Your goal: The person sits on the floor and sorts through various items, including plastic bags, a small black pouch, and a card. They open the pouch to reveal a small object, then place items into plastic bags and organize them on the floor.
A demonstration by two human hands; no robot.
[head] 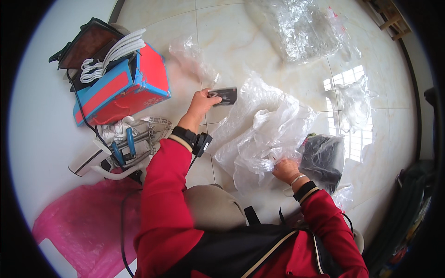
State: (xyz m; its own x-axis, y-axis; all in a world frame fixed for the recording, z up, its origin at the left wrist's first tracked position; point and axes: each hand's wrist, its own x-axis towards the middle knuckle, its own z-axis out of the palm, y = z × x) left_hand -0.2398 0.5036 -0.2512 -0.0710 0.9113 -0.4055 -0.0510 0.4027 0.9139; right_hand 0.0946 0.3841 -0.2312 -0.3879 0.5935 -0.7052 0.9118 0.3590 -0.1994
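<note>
My left hand (203, 102) holds a small dark flat card or packet (225, 96) by its left end, thumb on top, above the tiled floor. Lower right, my right hand (286, 170) grips the gathered edge of a large clear plastic sheet or bag (269, 120), part of it bubble-textured, which lies crumpled on the floor between my hands. Just right of that hand is a dark item in clear plastic wrapping (321, 158). The fingertips of my right hand are partly hidden in the plastic.
On the left stands a red and blue box (153, 69) with white hangers (120, 48) on top. Beside it lie blue-handled metal tools (130, 142), a white cylinder (88, 161) and a pink plastic bag (94, 222). More clear plastic (309, 31) lies at the upper right.
</note>
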